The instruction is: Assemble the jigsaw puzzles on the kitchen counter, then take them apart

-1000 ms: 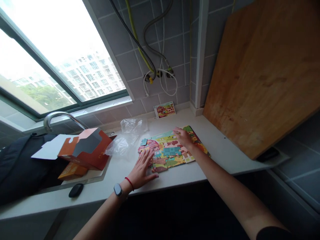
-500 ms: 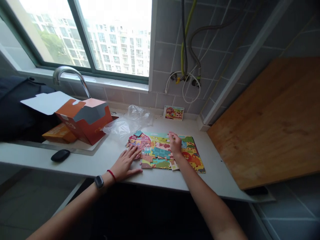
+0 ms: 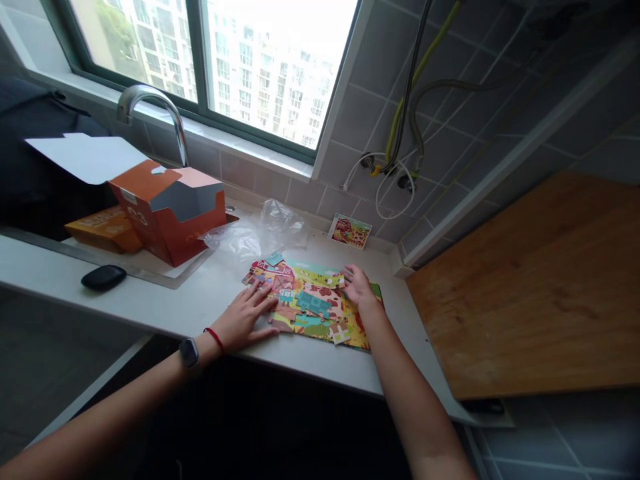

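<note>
A colourful farm jigsaw puzzle (image 3: 305, 275) lies on the white counter, with a red barn at its left and spotted animals in the middle. My left hand (image 3: 249, 308) rests flat with fingers spread over its left edge. At the upper right part of the puzzle is my right hand (image 3: 359, 287), its fingers loosely bent and apart, touching the surface; I see nothing held. A teal jigsaw piece (image 3: 274, 259) overlaps the top left corner. Joined teal pieces (image 3: 314, 304) lie on top near the middle, and a tan patterned piece (image 3: 340, 333) sits at the lower edge.
Crumpled clear plastic (image 3: 240, 241) lies behind the puzzle's left side. A picture card (image 3: 350, 231) leans against the tiled wall. Left are an open orange box (image 3: 175, 220), a smaller orange box (image 3: 107, 230), a black mouse (image 3: 103, 278) and a faucet (image 3: 155, 100). A wooden board (image 3: 540, 287) stands right.
The view has tilted and shifted. My right hand's curled fingers have loosened and spread at the puzzle's upper right. My left hand stays flat on the left edge.
</note>
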`<control>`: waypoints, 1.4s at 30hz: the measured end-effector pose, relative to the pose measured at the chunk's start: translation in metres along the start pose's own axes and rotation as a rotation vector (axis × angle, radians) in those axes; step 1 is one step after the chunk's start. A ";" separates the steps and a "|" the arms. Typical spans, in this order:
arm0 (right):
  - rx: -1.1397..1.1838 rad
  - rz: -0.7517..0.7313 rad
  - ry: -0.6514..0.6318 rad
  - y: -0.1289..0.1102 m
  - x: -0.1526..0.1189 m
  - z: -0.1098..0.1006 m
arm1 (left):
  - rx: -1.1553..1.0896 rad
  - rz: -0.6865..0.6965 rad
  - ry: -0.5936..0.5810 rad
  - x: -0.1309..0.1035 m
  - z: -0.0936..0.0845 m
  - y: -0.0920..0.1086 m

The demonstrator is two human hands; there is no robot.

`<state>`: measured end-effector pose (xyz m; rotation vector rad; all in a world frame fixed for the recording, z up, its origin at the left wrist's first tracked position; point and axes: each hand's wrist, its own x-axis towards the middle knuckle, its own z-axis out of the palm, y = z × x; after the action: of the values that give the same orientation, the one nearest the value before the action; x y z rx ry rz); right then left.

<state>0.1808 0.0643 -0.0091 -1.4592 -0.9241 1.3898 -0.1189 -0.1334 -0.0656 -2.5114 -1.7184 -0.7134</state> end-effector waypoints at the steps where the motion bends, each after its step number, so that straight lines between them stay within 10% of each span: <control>1: -0.032 0.026 -0.023 -0.002 0.000 0.000 | -0.006 0.003 0.012 0.000 0.001 0.000; 19: -0.434 -0.108 0.073 -0.010 0.027 0.020 | -0.040 -0.083 0.148 0.020 0.003 0.006; 42: -0.473 0.083 -0.250 -0.028 0.014 0.044 | -0.245 0.007 0.172 0.014 -0.004 0.002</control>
<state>0.1404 0.0911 0.0140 -1.7060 -1.4407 1.5030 -0.1147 -0.1228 -0.0561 -2.5117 -1.6543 -1.1680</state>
